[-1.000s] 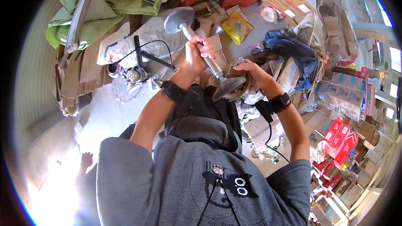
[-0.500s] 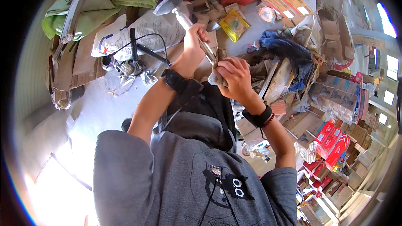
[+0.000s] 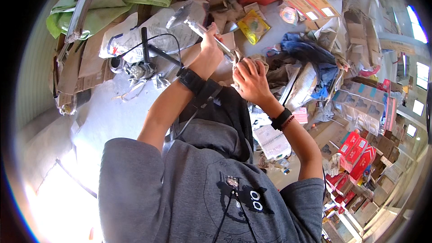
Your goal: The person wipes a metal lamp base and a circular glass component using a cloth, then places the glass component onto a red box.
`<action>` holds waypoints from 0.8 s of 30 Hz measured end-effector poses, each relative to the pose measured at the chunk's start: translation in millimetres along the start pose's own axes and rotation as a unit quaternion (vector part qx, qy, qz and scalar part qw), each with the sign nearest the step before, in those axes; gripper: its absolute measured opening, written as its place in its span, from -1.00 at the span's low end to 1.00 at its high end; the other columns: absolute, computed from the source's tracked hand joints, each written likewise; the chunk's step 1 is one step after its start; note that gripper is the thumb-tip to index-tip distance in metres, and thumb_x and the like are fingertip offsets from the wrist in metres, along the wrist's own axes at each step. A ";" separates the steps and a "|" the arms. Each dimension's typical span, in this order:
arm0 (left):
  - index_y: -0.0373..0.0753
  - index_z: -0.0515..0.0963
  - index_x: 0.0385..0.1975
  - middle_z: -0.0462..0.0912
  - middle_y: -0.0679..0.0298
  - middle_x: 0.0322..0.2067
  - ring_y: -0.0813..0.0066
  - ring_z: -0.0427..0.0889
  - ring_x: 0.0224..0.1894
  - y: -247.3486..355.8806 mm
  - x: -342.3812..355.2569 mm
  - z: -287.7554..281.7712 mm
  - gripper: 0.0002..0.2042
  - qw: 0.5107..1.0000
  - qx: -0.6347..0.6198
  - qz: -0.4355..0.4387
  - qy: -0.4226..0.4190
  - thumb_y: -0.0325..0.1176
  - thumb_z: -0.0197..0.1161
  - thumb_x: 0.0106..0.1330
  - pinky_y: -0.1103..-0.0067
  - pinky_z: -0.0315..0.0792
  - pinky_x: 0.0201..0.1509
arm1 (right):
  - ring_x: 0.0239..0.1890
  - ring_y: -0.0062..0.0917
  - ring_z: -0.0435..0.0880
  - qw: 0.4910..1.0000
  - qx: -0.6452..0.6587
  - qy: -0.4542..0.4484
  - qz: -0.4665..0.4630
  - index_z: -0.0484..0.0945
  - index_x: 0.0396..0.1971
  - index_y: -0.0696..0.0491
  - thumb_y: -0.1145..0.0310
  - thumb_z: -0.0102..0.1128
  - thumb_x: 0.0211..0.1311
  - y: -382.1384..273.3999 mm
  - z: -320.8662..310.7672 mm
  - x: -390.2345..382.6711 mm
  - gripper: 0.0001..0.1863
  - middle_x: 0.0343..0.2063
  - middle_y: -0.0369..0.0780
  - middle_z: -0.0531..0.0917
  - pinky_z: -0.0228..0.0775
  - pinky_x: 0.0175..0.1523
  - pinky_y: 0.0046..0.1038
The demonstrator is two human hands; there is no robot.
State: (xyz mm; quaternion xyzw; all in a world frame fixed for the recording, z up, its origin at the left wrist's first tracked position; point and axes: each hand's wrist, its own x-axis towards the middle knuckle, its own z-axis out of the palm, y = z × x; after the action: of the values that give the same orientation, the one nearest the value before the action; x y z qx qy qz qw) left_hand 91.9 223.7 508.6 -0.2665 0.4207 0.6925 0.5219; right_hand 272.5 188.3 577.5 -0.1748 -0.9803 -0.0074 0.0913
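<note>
So the silver metal rod (image 3: 196, 26) is held at a tilt above the lap, clamped in the left hand (image 3: 210, 48)'s grip. A brown rag (image 3: 237, 56) is bunched under the right hand (image 3: 252, 77)'s curled grip, and the rod's lower end is pretty much hidden there.

Right grip (image 3: 252, 81) and cloth (image 3: 237, 57) hide one end of the metal rod (image 3: 197, 27); the far disc (image 3: 179, 15) blurs.

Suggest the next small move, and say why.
I'd probably slide the brown cloth slightly along the metal rod toward the left grip: the right grip appears to hold the cloth against the rod's nearer part, while the left grip is closed around the rod.
</note>
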 end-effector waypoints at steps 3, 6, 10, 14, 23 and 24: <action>-0.16 0.27 -0.62 0.28 0.33 -0.67 0.47 0.31 -0.61 5.1 -11.9 2.7 -0.79 0.999 0.003 -0.023 0.022 -0.30 0.15 0.12 0.53 0.28 -0.49 | -0.01 -0.30 0.32 0.999 0.029 0.033 0.029 0.44 -0.37 -0.02 0.27 0.17 -0.18 13.9 11.6 -4.0 -0.72 -0.15 -0.24 0.39 0.12 0.01 -0.17; -0.24 0.36 -0.46 0.31 0.30 -0.57 0.44 0.34 -0.51 11.4 -17.3 -3.9 -0.90 0.998 0.018 -0.067 -0.009 -0.40 0.11 0.10 0.52 0.31 -0.36 | 0.00 -0.30 0.31 0.978 0.206 0.000 0.042 0.45 -0.33 -0.01 0.24 0.34 -0.35 34.5 4.7 -6.2 -0.56 -0.13 -0.23 0.38 0.15 0.02 -0.25; -0.30 0.37 -0.20 0.40 0.23 -0.35 0.34 0.41 -0.26 22.7 -15.2 -24.7 -0.76 0.979 0.005 -0.138 -0.150 -0.49 0.07 0.10 0.44 0.30 -0.12 | -0.12 -0.35 0.44 0.908 0.393 0.017 0.144 0.51 -0.40 0.09 0.34 0.33 -0.22 44.5 -0.3 -8.6 -0.69 -0.20 -0.18 0.46 0.24 -0.03 -0.44; -0.25 0.34 -0.18 0.45 0.10 -0.11 0.28 0.42 -0.03 24.4 -42.6 -32.8 -0.80 0.946 0.094 -0.086 -0.298 -0.50 0.03 0.19 0.42 0.30 0.01 | -0.22 -0.51 0.50 0.798 0.539 0.052 0.263 0.53 -0.42 0.16 0.43 0.25 -0.08 51.5 -2.2 -16.1 -0.81 -0.24 -0.20 0.51 0.25 -0.08 -0.58; -0.27 0.40 -0.28 0.59 0.20 -0.33 0.45 0.59 -0.32 27.6 -80.1 -14.8 -0.78 0.886 0.314 0.127 -0.316 -0.37 0.21 0.13 0.56 0.45 -0.28 | -0.39 -0.76 0.43 0.629 0.684 -0.008 0.369 0.52 -0.49 0.21 0.29 0.09 0.11 47.1 -15.1 -13.5 -0.75 -0.49 -0.35 0.55 0.23 -0.26 -0.68; -0.26 0.40 -0.28 0.59 0.21 -0.34 0.46 0.59 -0.31 27.3 -81.6 -15.4 -0.79 0.885 0.314 0.128 -0.318 -0.37 0.22 0.12 0.58 0.43 -0.30 | -0.40 -0.75 0.44 0.662 0.658 -0.011 0.359 0.52 -0.50 0.21 0.30 0.10 0.10 47.5 -16.7 -11.0 -0.76 -0.50 -0.35 0.55 0.23 -0.27 -0.67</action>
State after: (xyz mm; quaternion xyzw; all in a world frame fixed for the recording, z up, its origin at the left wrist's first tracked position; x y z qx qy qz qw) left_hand 90.6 166.9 575.1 0.2020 0.4585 0.6326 0.5907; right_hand 302.0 228.4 591.0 -0.4079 -0.5916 0.6750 0.1672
